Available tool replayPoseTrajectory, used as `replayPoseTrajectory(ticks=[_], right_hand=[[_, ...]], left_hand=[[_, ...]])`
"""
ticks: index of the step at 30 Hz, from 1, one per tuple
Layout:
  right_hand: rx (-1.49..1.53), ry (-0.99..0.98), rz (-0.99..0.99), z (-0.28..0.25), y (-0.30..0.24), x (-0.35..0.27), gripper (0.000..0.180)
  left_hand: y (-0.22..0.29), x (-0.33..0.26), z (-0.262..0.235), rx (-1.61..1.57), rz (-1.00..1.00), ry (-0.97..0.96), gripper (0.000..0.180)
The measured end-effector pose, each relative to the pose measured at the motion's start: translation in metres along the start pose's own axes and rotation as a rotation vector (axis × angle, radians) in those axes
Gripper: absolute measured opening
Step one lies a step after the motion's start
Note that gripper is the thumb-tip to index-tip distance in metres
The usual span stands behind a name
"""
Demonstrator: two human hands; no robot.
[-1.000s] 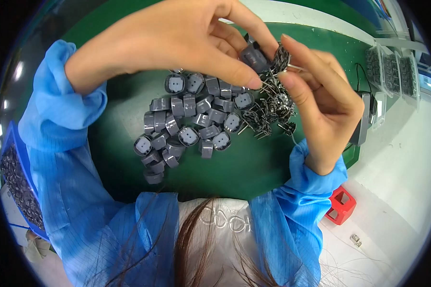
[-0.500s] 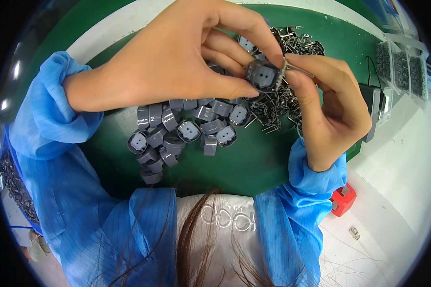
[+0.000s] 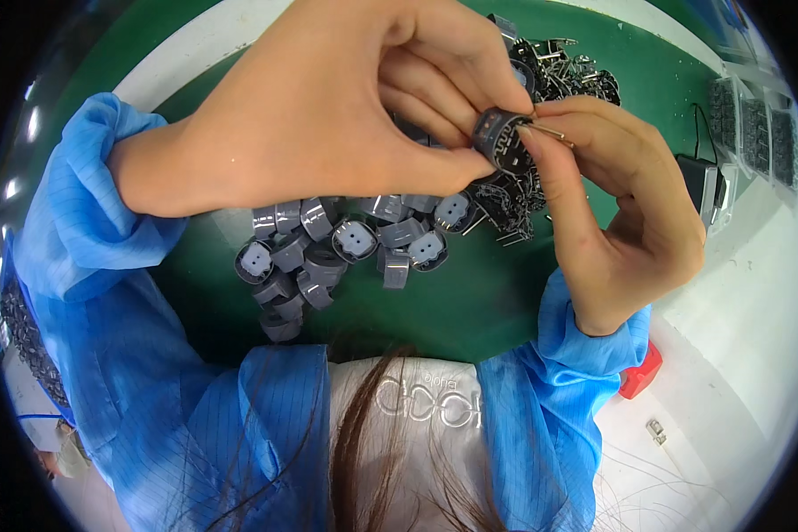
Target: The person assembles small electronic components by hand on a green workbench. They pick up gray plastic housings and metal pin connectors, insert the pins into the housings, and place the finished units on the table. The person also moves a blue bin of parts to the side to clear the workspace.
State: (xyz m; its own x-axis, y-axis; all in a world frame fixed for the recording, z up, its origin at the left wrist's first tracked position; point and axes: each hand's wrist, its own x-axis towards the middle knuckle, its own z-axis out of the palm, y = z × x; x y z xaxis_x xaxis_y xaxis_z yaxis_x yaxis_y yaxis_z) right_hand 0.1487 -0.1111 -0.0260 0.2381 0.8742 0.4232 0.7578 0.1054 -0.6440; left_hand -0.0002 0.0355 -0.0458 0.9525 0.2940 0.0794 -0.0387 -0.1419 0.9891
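Observation:
Above the green work surface (image 3: 399, 315), my left hand (image 3: 301, 124) grips a small grey plastic housing (image 3: 486, 129) between thumb and fingers. A black circuit board (image 3: 511, 151) with a zigzag trace sits against the housing's open face; whether it is fully seated I cannot tell. My right hand (image 3: 629, 191) pinches the board at its edge, beside the metal pins (image 3: 554, 133) sticking out to the right. Below my left hand lies a loose heap of similar grey housings (image 3: 303, 257), some showing pale inner faces. Behind the hands is a pile of black boards with metal pins (image 3: 581, 80).
Clear plastic trays (image 3: 754, 129) of small dark parts stand at the far right, near a black box-shaped device (image 3: 699, 188). A red object (image 3: 640, 372) lies by my right sleeve. At the left edge sits a blue bin (image 3: 62, 403) of dark parts.
The housing has turned, so its pale inner face no longer shows and the board's face does. Both hands have shifted slightly, my right hand a little right and down.

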Motion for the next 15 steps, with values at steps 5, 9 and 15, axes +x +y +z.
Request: replayPoseTrajectory(ticks=[5,9,15], right_hand=[[-0.090,0.017,-0.056,0.002,-0.004,0.000,0.020],[-0.232,0.099,-0.188,0.011,-0.005,0.000,0.021],[-0.084,0.124,-0.163,0.016,-0.004,0.003,0.027]], left_hand=[[-0.001,-0.001,-0.002,0.022,-0.050,-0.020,0.029],[-0.004,-0.003,0.001,0.047,-0.021,0.032,0.029],[0.004,0.000,-0.007,-0.126,-0.153,-0.014,0.033]])
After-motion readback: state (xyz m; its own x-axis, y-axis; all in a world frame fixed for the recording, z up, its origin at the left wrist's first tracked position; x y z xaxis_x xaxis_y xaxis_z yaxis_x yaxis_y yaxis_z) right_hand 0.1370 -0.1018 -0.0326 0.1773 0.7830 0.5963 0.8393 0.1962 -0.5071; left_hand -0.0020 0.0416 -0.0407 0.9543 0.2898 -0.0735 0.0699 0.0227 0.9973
